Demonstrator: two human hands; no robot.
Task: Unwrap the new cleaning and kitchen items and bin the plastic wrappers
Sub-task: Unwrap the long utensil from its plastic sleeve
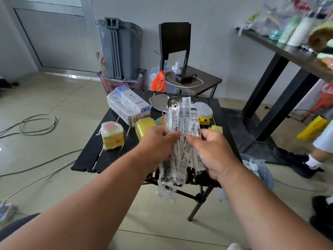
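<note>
A bundle of long clear plastic wrappers [182, 141] with white barcode labels stands upright between my hands above the small black slatted table [93, 152]. My left hand [158, 143] grips the bundle's left side, and my right hand [210, 150] grips its right side. Loose wrapper ends hang below my hands. On the table lie a wrapped sponge pack [111, 135], a wrapped white-and-blue box [128, 107], a yellow sponge [144, 128], a silver scrubber on a yellow holder [203, 111] and a metal spoon [158, 102].
A blue-lined bin [259, 170] holding plastic sits to the right of the table. Behind stand a grey bin in a purple basket [120, 51] and a chair [191, 76] with chargers. A dark bench [288, 49] with wrapped goods is at right. A person's legs [317, 156] stand nearby. Cables cross the floor.
</note>
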